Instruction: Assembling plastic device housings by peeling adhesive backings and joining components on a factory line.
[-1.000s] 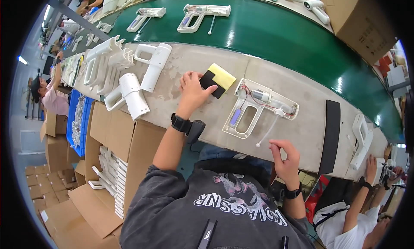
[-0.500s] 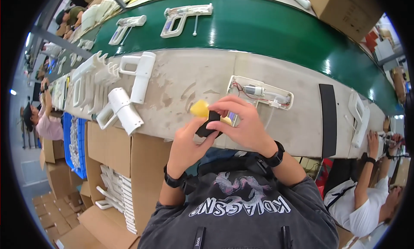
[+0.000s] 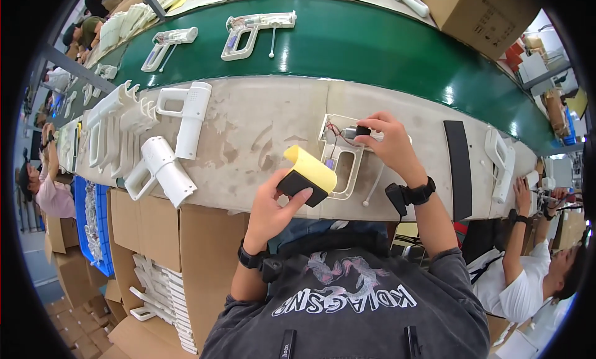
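My left hand pinches a black foam pad whose yellow backing paper curls up from it. The pad is just above the table, near the handle of an open white gun-shaped housing. Over the housing's upper part, my right hand closes finger and thumb on a small black foam piece. That piece is against or very near the silver motor; contact cannot be made out. Red and dark wires show beside the motor. My right hand hides the housing's far end.
White shells lie at left, beside a row of stacked ones. A long black foam strip lies at right. Beyond runs a green conveyor carrying housings. A cardboard box stands below the table. A co-worker works at right.
My hands have come apart. The right one has moved up and right to the motor with a small black foam piece. The left one keeps the pad, its yellow backing now spread wider in view.
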Available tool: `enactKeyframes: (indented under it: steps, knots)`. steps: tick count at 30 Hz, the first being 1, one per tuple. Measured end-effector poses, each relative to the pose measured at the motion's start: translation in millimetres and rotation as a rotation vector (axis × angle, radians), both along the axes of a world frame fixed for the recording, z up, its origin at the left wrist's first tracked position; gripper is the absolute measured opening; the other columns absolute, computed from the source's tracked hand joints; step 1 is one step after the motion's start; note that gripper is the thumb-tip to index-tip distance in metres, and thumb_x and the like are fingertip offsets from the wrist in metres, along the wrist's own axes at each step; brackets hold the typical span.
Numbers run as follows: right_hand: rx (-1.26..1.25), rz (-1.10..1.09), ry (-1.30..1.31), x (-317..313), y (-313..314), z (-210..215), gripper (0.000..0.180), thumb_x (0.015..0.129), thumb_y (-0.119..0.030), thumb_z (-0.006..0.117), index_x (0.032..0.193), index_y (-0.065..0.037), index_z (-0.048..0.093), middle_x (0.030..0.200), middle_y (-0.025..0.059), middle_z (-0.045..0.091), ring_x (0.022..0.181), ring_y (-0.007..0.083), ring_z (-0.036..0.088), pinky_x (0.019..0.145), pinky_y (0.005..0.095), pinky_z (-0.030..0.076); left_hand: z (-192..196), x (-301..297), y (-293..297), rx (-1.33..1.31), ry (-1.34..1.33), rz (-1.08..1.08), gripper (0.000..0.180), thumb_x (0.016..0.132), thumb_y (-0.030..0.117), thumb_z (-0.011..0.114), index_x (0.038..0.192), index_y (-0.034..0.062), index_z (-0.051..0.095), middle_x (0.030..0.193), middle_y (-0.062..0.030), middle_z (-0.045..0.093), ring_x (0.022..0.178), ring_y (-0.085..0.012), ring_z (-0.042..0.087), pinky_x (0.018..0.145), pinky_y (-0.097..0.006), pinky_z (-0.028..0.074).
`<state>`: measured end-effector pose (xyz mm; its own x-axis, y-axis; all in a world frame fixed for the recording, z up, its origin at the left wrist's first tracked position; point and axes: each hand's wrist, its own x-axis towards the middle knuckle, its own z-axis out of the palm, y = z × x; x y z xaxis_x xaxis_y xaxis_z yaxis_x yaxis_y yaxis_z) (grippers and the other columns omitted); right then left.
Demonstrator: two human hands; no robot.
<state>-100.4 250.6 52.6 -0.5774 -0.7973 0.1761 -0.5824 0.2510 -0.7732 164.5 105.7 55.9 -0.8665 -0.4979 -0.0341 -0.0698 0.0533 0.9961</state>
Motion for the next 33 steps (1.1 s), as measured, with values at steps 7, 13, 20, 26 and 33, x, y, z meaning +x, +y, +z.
enactKeyframes:
  steps: [7, 13, 20, 26, 33]
  knots:
    - [-0.02, 0.063, 0.292, -4, -4, -17, 0.031, 0.077, -0.01, 0.082, 0.106, -0.005, 0.074, 0.101, 0.0078, 0.066, 0.094, 0.0267, 0.059, 0.084, 0.0352, 0.05, 0, 3, 1, 0.313, 0.017, 0.082, 0.037, 0.091, 0.006, 0.073, 0.123, -0.0026, 0.057, 0.108, -0.007, 0.068, 0.099, -0.0122, 0.065, 0.087, -0.028, 0.052]
    - [-0.123, -0.095, 0.095, 0, 5, 9, 0.027, 0.086, -0.009, 0.074, 0.112, -0.005, 0.072, 0.097, 0.0076, 0.066, 0.085, 0.0189, 0.06, 0.08, 0.0296, 0.049, -7, 0, 0, 0.424, 0.03, 0.115, 0.034, 0.093, 0.007, 0.071, 0.122, -0.0015, 0.057, 0.107, -0.0063, 0.067, 0.093, -0.0109, 0.064, 0.079, -0.027, 0.053]
    - [-0.19, -0.084, -0.143, 57, 27, 21, 0.015, 0.092, -0.003, 0.067, 0.106, -0.002, 0.071, 0.091, 0.0068, 0.065, 0.079, 0.0134, 0.06, 0.073, 0.025, 0.048, -5, -11, 8, 0.468, 0.136, 0.099, 0.033, 0.095, 0.005, 0.068, 0.124, -0.002, 0.055, 0.112, -0.0077, 0.067, 0.099, -0.0126, 0.065, 0.081, -0.028, 0.055]
    - [-0.151, 0.138, -0.222, 94, 29, 19, 0.024, 0.083, 0.0, 0.076, 0.106, -0.004, 0.072, 0.093, 0.006, 0.066, 0.079, 0.016, 0.064, 0.067, 0.0273, 0.052, -1, -14, 17, 0.399, 0.066, 0.072, 0.034, 0.091, -0.001, 0.071, 0.122, -0.0042, 0.058, 0.112, -0.0081, 0.068, 0.103, -0.0131, 0.066, 0.088, -0.028, 0.055]
    - [-0.219, 0.126, -0.184, 101, 20, 6, 0.033, 0.079, -0.003, 0.081, 0.111, -0.005, 0.072, 0.101, 0.0063, 0.065, 0.083, 0.0173, 0.064, 0.073, 0.0287, 0.053, 2, -19, 32, 0.433, 0.094, 0.204, 0.037, 0.088, 0.0, 0.074, 0.122, -0.0057, 0.06, 0.107, -0.0085, 0.071, 0.092, -0.0111, 0.068, 0.083, -0.024, 0.053]
